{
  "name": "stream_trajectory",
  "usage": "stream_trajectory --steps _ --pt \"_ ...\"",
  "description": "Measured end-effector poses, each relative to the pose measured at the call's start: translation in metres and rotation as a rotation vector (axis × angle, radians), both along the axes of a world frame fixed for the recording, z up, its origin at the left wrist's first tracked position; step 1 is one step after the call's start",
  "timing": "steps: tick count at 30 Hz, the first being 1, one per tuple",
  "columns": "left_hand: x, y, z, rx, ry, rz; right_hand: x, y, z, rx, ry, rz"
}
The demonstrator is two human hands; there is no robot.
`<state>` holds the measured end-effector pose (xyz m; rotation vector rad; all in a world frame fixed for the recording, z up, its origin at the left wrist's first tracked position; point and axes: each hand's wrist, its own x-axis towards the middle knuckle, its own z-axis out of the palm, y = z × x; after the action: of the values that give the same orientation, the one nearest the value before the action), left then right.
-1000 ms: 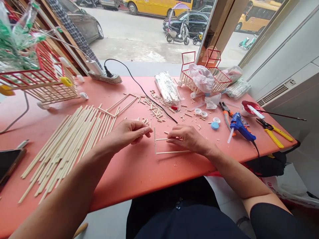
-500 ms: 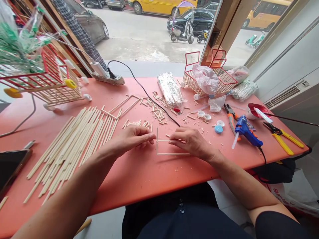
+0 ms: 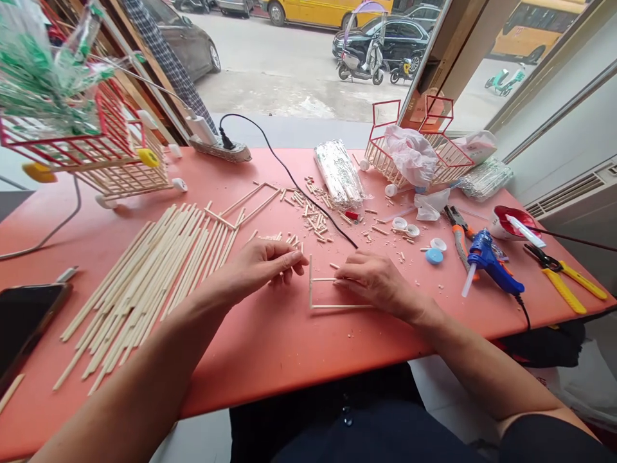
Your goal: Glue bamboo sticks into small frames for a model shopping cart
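My right hand (image 3: 373, 278) is closed on a thin wooden stick (image 3: 324, 280), which lies sideways under its fingertips. That stick meets a cross stick (image 3: 311, 292) on its left side. A second long stick (image 3: 340, 307) runs parallel nearer the table's front edge and joins the cross stick's near end; its right end goes under my right hand. A short stick end shows just beyond my right fingers. Beside the cross stick's far end is my left hand (image 3: 272, 262), its fingers loosely bent and slightly apart, with nothing visible in them.
On the red table (image 3: 289, 360) are loose sticks (image 3: 139, 283), a joined stick frame (image 3: 258, 206), cut pieces (image 3: 313, 212) and bottle caps (image 3: 434, 256). A glue gun (image 3: 491, 260), pliers (image 3: 457, 231) and yellow-handled cutters (image 3: 563, 280) lie right. Stick carts (image 3: 120, 167) stand behind; a black cable (image 3: 289, 173) crosses.
The view has shifted, so everything sits slightly further right. My left fingertips have moved slightly away from the cross stick. My right hand keeps its hold on the stick.
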<state>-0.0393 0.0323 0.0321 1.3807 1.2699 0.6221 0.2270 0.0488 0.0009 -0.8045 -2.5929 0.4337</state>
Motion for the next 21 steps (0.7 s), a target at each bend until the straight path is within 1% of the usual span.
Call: stream_trajectory --steps 3,6,9,15,21 --pt "0.002 -0.001 0.004 -0.027 0.019 -0.012 0.000 0.000 0.001 0.006 0.013 -0.014" --pt "0.003 -0.001 0.002 -0.062 0.018 -0.044 0.000 0.000 0.000 0.014 0.005 -0.014" --pt "0.004 -0.001 -0.001 -0.061 0.002 -0.060 -0.001 0.001 0.000 0.040 -0.016 -0.016" --pt "0.004 -0.001 -0.004 -0.042 0.026 -0.019 -0.002 0.002 -0.002 0.061 -0.011 -0.009" --pt "0.007 -0.001 -0.007 -0.064 -0.011 -0.031 -0.004 -0.001 -0.004 0.083 -0.050 0.003"
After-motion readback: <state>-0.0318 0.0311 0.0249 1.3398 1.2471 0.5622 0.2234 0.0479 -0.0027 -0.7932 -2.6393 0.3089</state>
